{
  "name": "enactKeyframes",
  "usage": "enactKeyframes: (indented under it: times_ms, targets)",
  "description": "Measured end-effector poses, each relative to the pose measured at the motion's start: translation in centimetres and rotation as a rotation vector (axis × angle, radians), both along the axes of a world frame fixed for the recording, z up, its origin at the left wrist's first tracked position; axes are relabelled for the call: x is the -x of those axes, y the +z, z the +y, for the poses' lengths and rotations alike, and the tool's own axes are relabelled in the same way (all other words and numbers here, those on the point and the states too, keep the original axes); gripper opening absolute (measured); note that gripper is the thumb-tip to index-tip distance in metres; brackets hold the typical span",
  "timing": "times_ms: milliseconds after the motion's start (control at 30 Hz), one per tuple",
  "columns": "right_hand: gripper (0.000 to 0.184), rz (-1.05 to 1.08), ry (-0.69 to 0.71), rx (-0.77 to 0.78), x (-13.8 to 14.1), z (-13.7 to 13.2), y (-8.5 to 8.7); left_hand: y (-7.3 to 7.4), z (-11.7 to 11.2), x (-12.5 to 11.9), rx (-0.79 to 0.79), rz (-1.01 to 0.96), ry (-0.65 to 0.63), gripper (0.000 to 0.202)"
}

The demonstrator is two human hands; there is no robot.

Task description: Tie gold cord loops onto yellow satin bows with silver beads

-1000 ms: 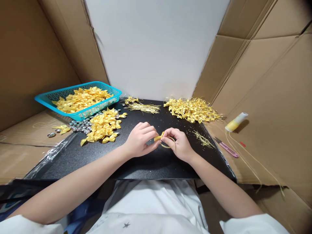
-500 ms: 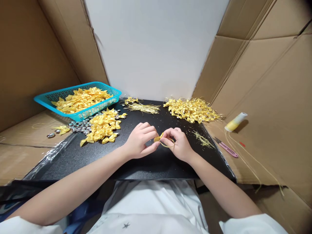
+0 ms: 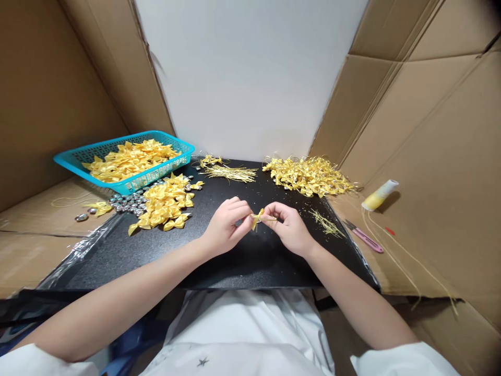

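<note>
My left hand and my right hand meet over the middle of the black board. Between their pinched fingertips sits a small yellow ribbon bow with a thin gold thread drawn tight across it. My left hand pinches the bow and one thread end. My right hand pinches the other thread end. Both hands are closed.
A teal basket of yellow ribbon pieces stands at the left. Beside it lie a heap of yellow bows and silver bells. Cut gold threads and tied bows lie at the back. Pink snips and a thread spool lie on cardboard at right.
The loose loop of gold thread below the bow has been drawn tight. Both hands have risen slightly and pulled a little apart.
</note>
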State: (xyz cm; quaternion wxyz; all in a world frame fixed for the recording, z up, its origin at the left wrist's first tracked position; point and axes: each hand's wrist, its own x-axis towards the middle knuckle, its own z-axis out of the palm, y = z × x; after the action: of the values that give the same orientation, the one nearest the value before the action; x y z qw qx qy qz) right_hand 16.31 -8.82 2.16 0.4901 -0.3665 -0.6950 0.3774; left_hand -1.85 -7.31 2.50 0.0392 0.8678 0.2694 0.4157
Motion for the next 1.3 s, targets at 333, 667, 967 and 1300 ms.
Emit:
enactKeyframes:
  times_ms: [333, 667, 967, 1300]
  targets:
    - [0.016, -0.269, -0.274, -0.562, -0.7, -0.9, 0.0, -0.1, -0.2, 0.4, -0.043, 0.014, -0.054, 0.025]
    - [0.007, -0.358, -0.239, -0.643, -0.6, -1.4, 0.5, 0.2, -0.5, 0.2, 0.253, -0.114, -0.197, 0.03]
    - [0.042, 0.142, 0.546, 0.369, -0.9, 0.4, -0.7, 1.9, 0.7, 0.9, 1.008, -0.223, -0.458, 0.024]
    - [0.028, -0.095, 0.545, 0.254, -0.8, 0.1, -0.6, 2.9, 0.5, 1.6, 1.153, -0.101, -0.499, 0.027]
